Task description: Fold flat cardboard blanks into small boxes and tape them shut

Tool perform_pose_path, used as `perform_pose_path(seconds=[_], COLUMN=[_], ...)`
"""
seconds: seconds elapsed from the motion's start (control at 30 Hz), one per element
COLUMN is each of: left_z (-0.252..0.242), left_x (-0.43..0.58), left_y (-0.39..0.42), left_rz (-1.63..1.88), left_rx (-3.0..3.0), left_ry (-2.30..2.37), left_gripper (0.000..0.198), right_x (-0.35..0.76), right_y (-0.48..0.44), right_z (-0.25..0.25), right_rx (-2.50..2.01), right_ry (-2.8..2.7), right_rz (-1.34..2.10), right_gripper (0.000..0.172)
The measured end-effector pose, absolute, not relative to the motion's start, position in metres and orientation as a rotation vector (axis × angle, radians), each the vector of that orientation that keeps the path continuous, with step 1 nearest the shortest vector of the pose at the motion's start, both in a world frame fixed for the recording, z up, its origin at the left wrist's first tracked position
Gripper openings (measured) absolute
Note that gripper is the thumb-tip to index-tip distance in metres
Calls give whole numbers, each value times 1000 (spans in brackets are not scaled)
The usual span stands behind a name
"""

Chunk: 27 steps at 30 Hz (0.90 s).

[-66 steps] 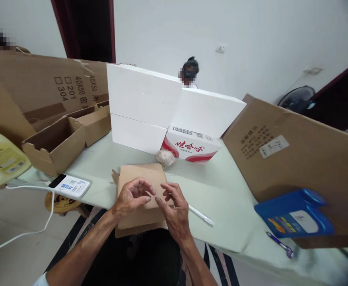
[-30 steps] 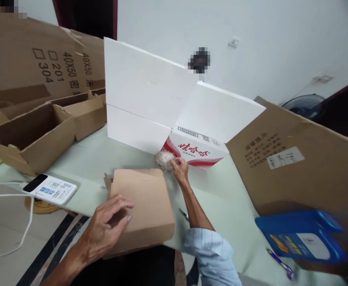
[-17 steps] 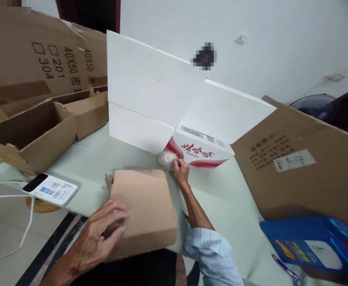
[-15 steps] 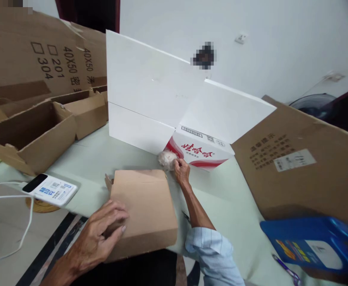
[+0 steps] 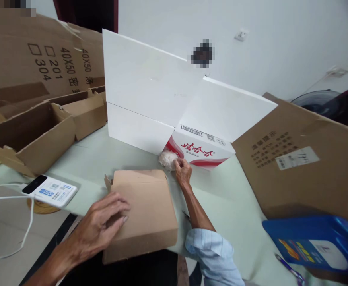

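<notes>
A small tan cardboard box (image 5: 142, 198) lies closed at the table's near edge. My left hand (image 5: 104, 224) rests against its left side, the slightly bent fingers touching the top and the thumb apart from them. Farther off, my right hand (image 5: 183, 171) pinches the edge of a clear plastic bag (image 5: 168, 159) with whitish contents that I cannot make out. The bag sits on the table by the near left corner of a white and red printed carton (image 5: 205, 151). Under my right forearm a thin dark object (image 5: 186, 215) is partly hidden.
White panels (image 5: 144, 79) stand behind the carton. Open cardboard trays (image 5: 48, 143) line the left, near a white device (image 5: 51, 190) with cables. At right are a large brown carton (image 5: 305, 163), a blue container (image 5: 313, 242) and a purple pen-like object (image 5: 290, 270).
Both hands stay nearly in place; the right hand still pinches the plastic bag. The view has shifted very slightly.
</notes>
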State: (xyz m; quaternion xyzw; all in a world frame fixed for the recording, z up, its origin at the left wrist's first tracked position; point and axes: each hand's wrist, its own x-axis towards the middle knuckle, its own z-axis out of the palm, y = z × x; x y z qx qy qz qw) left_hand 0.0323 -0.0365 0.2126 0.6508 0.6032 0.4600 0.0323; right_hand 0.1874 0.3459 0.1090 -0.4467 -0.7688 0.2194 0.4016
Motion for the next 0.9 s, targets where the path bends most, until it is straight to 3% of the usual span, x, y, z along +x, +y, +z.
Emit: perform_pose_path(seconds=[0.2,0.33,0.57,0.9], left_z=[283,296,228,157], left_x=[7,9,15,-5], left_y=[44,149,280,294], left_rz=[931,448,147,196], left_rx=[2191,2293,2392,2510], left_ry=[1897,1845,1741,1673], left_gripper=[27,32,38,75], right_x=[190,189,188,195], right_y=[351,358,368,363], right_z=[110,111,107,97], right_rx=[-1035,-991,-961,-986], right_ry=[-1955,-1947,-1926,-2049], right_rz=[617,668,721,534], right_gripper=[36,33,37,34])
